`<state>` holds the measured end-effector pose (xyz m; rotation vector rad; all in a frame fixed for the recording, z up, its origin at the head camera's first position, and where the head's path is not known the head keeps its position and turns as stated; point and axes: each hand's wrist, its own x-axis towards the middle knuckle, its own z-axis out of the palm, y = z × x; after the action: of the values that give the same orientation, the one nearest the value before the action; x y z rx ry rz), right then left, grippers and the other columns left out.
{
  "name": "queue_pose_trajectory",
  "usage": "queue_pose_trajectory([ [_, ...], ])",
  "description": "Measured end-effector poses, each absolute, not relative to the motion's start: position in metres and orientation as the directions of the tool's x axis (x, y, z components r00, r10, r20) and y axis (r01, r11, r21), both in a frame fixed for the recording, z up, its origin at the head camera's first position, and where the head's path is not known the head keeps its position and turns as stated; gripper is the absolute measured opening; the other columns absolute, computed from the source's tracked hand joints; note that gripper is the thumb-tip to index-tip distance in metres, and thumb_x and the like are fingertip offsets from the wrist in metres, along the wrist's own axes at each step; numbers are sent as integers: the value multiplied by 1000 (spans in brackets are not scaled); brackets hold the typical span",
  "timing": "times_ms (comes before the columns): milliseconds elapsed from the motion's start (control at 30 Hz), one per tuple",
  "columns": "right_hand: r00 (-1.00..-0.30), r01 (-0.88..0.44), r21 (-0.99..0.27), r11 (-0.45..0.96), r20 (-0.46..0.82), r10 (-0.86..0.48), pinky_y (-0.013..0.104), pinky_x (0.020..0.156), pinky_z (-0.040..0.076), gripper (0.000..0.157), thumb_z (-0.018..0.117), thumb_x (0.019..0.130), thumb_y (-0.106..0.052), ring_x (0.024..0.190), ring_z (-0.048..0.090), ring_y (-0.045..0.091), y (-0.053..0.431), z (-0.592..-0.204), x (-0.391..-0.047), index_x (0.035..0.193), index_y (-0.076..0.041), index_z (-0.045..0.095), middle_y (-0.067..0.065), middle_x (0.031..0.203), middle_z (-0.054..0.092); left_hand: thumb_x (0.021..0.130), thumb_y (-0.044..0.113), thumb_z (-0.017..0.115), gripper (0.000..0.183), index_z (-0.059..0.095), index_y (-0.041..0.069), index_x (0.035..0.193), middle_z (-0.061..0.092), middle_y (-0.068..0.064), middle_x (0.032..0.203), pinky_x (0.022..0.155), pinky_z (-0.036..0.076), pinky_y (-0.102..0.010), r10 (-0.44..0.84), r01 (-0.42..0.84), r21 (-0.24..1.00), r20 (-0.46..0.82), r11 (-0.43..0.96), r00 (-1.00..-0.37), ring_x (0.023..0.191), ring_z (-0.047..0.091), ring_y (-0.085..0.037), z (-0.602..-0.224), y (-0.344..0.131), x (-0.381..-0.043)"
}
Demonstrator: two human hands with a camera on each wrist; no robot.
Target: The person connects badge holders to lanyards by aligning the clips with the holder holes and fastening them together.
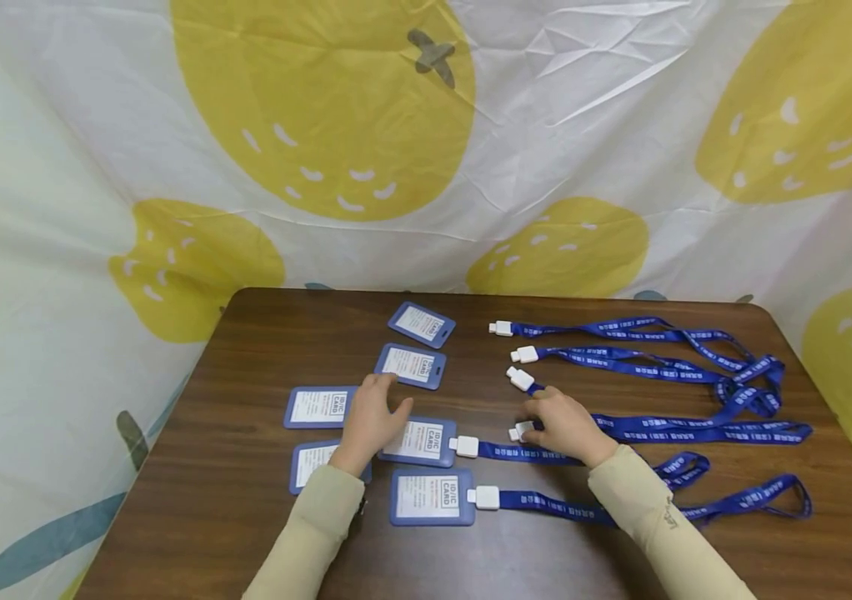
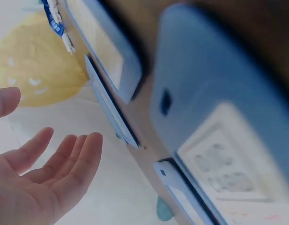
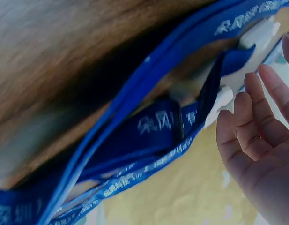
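Observation:
My left hand hovers over the blue ID card holders, its fingers loosely bent with nothing between them. It partly hides one card holder at the left and another card holder nearer me. In the left wrist view a card holder looms close beside that hand. My right hand is over the blue lanyards, its fingertips beside a white lanyard clip. The right wrist view shows its fingers spread and slightly bent, next to a lanyard; whether they touch it I cannot tell.
Two card holders joined to lanyards, one a card holder, lie near the front. Farther back are two loose card holders, including a card holder. Several lanyards stretch rightward across the brown table. A patterned cloth hangs behind.

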<state>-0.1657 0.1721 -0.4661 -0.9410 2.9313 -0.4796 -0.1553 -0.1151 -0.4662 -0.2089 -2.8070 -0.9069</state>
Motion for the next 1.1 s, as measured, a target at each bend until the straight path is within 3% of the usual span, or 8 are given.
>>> queue_pose_trajectory([
  [300,-800,-589,-270,762,60,-597,38,66,47,17,77,70,-15,75,55,23,167,-472,-172,82,-6,69,4,77,61,81,20,63,40,56,-5,112,60,-22,100,75,48,-44,49,82,664,67,743,-997,90,57,-35,-460,-116,-186],
  [567,-803,-577,-288,764,31,-595,36,63,48,16,76,72,-16,69,57,20,164,-471,-176,80,-5,67,3,75,63,80,21,61,40,57,-5,111,62,-19,93,72,48,-42,-21,4,687,29,727,-999,83,59,-32,-465,-118,-213],
  [800,-828,-521,-321,791,-32,-559,34,57,46,16,75,73,-16,62,53,17,158,-468,-177,76,-7,63,0,69,59,81,28,61,48,53,-7,112,55,-26,107,74,47,-51,-114,-115,507,-32,854,-993,97,53,-42,-476,-119,-232],
  [933,-826,-527,-310,791,-33,-563,34,56,45,19,77,72,-18,62,53,16,156,-468,-176,74,-9,60,-1,69,58,78,47,62,67,49,-8,114,52,-27,107,73,46,-52,-167,-207,377,-136,903,-977,97,51,-42,-477,-117,-241],
  [1100,-837,-505,-317,803,-49,-545,34,54,43,22,77,71,-19,59,50,16,156,-468,-178,72,-10,58,0,67,56,66,71,60,94,49,-8,117,51,-26,107,72,47,-51,-203,-265,257,-244,929,-948,95,51,-40,-476,-115,-254],
])
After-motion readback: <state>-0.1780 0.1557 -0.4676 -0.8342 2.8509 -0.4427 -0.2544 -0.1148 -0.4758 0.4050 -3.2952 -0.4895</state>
